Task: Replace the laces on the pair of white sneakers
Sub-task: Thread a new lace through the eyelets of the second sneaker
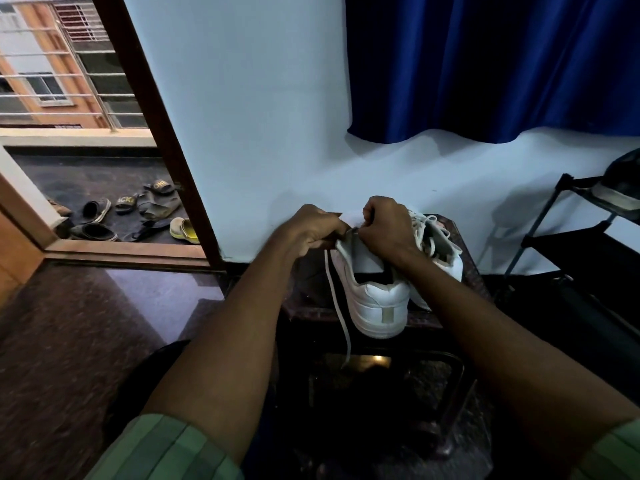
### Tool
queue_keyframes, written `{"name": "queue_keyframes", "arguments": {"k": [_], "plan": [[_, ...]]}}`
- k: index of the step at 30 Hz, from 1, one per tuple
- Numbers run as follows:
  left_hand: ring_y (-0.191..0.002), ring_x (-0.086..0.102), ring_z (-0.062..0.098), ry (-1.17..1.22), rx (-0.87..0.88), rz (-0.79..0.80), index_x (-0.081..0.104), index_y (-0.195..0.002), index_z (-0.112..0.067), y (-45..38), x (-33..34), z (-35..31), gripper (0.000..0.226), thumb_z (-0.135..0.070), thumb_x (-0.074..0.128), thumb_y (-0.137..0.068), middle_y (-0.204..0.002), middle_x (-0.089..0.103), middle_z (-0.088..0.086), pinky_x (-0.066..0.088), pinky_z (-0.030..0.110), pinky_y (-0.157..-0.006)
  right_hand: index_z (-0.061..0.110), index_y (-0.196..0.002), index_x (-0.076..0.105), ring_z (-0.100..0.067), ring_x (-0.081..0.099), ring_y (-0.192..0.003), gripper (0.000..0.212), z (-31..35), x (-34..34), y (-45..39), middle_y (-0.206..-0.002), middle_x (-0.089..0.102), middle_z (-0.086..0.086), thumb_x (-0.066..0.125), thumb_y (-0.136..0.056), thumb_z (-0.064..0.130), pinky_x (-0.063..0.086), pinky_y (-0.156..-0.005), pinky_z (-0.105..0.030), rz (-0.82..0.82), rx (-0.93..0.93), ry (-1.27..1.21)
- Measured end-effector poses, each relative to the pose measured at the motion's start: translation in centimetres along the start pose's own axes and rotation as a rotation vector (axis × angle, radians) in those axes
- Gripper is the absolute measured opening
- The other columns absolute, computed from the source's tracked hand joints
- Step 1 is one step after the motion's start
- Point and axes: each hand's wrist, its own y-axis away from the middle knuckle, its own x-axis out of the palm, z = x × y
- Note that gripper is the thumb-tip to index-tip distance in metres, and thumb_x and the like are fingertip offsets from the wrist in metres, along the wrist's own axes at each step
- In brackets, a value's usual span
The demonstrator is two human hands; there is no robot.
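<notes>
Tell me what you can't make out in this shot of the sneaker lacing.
Head view only:
- Eyelets of the near sneaker: hidden behind the left hand and right hand.
- What the curled fingers pinch: covered by the hands.
- Second sneaker: partly behind the right forearm.
- Dark object on the rack: cut off by the right edge.

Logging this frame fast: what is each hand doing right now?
Left hand: fingers curled, gripping the near sneaker at its top edge.
Right hand: fingers curled on the same sneaker's upper; exact hold hidden.
</notes>
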Motion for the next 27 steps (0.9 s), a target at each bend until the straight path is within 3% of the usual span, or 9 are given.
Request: {"name": "queue_keyframes", "arguments": {"k": [5,10,13,17,21,23,25,27], "plan": [[-0.084,0.075,0.023,0.085,-0.011,0.048,0.075,-0.109,0.008,-0.2,-0.1,0.2,0.031,0.011,0.07,-0.078,-0.108,0.077,0.022,0.063,0.027,-0.071,0.016,-0.08,0.056,-0.024,0.053,-0.081,0.018,0.0,0.4,0.3,-0.082,0.059,-0.001,0.063,-0.071,0.002,0.031,-0.067,-0.029,-0.06,0.079,-0.094],[-0.081,0.076,0.023,0.135,-0.002,0.049,0.076,-0.109,0.005,0.0,-0.1,0.4,0.023,0.005,0.072,-0.086,-0.103,0.078,0.02,0.063,0.026,-0.066,0.019,-0.058,0.04,-0.019,0.047,-0.062,0.036,-0.6,0.8,-0.2,-0.062,0.054,0.0,0.069,-0.065,-0.001,0.032,-0.055,-0.03,-0.058,0.118,-0.186],[-0.074,0.074,0.024,0.11,0.045,-0.048,0.078,-0.1,0.006,-0.3,0.5,1.3,0.014,0.003,0.074,-0.088,-0.09,0.077,0.019,0.063,0.027,-0.062,0.019,-0.055,0.037,-0.014,0.038,-0.054,0.04,-0.5,0.9,-0.2,-0.053,0.043,0.003,0.071,-0.063,-0.002,0.028,-0.049,-0.03,-0.077,0.127,-0.191],[-0.079,0.078,0.025,-0.056,0.114,-0.193,0.084,-0.079,-0.014,-1.1,1.8,2.5,0.009,-0.007,0.079,-0.079,-0.079,0.079,0.008,0.066,0.04,-0.081,0.019,-0.053,0.042,-0.015,0.041,-0.055,0.04,-0.7,0.9,-0.3,-0.052,0.042,0.006,0.076,-0.064,0.001,0.03,-0.048,-0.028,-0.078,0.135,-0.205],[-0.09,0.075,0.021,-0.284,0.155,-0.217,0.084,-0.085,-0.018,-1.1,1.9,1.9,0.013,-0.024,0.073,-0.081,-0.092,0.081,0.002,0.063,0.037,-0.088,0.021,-0.07,0.06,-0.02,0.062,-0.077,0.021,-1.1,0.2,-1.0,-0.073,0.064,0.004,0.074,-0.077,0.006,0.04,-0.065,-0.028,-0.002,0.016,-0.091],[-0.086,0.077,0.024,-0.376,0.196,-0.242,0.081,-0.079,-0.014,-1.1,1.4,1.4,0.021,-0.026,0.065,-0.082,-0.083,0.079,0.004,0.063,0.04,-0.086,0.019,-0.086,0.061,-0.023,0.062,-0.087,0.016,-1.2,-0.5,-1.4,-0.088,0.068,0.0,0.065,-0.082,0.005,0.046,-0.072,-0.033,-0.004,-0.03,-0.007],[-0.08,0.078,0.029,-0.169,0.192,-0.25,0.07,-0.069,-0.007,-1.0,0.7,0.9,0.022,-0.019,0.058,-0.083,-0.072,0.077,0.004,0.065,0.045,-0.084,0.02,-0.099,0.061,-0.026,0.06,-0.096,0.022,-1.7,-1.2,-1.7,-0.099,0.069,-0.003,0.061,-0.082,0.005,0.053,-0.081,-0.04,0.069,-0.079,0.109],[-0.078,0.077,0.026,0.177,0.119,-0.193,0.06,-0.078,-0.01,-0.8,0.5,0.4,0.021,-0.007,0.051,-0.097,-0.074,0.075,0.006,0.065,0.036,-0.078,0.022,-0.105,0.062,-0.027,0.062,-0.104,0.023,-2.1,-1.6,-1.8,-0.108,0.07,-0.004,0.062,-0.085,0.01,0.054,-0.089,-0.042,0.213,-0.102,0.179]]}}
